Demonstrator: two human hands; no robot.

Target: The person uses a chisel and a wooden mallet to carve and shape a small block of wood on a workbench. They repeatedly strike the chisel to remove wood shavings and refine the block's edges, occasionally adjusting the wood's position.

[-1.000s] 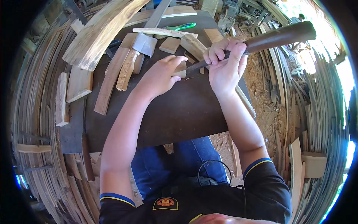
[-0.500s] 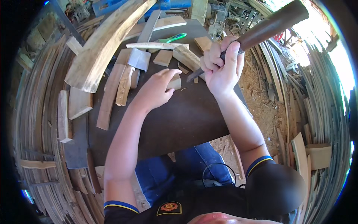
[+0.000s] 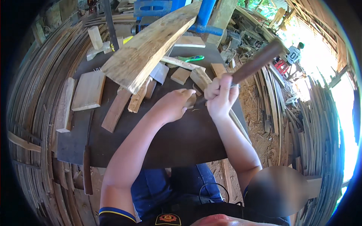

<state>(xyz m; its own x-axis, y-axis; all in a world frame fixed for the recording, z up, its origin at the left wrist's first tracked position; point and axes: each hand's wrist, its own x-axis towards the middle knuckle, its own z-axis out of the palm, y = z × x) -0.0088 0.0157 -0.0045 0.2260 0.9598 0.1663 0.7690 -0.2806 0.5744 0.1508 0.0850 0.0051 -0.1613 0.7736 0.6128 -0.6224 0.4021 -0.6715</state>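
Observation:
My left hand (image 3: 175, 104) is closed round a small pale wooden block (image 3: 191, 101) above the dark tabletop (image 3: 166, 147). Just right of it, my right hand (image 3: 221, 97) is closed on a tool with a thick brown wooden handle (image 3: 256, 62) that sticks up to the upper right. The tool's dark blade points down-left towards the block; it is blurred and partly hidden, so I cannot tell if it touches. Beyond the hands lie a squared wood piece (image 3: 200, 78), a smaller block (image 3: 180, 75) and a broad metal blade (image 3: 160, 73).
A big curved timber (image 3: 151, 47) slants over the table's far left. Boards (image 3: 88, 91) lie at left, near a long-handled knife (image 3: 87, 171). A green-handled brush (image 3: 190, 58) rests far back. Stacked strips (image 3: 320, 124) line the right side; another person (image 3: 293, 55) is far right.
My view has shifted, so the table and timber appear further right and more of the background shows. My right hand and its tool sit lower, closer to the block in my left hand.

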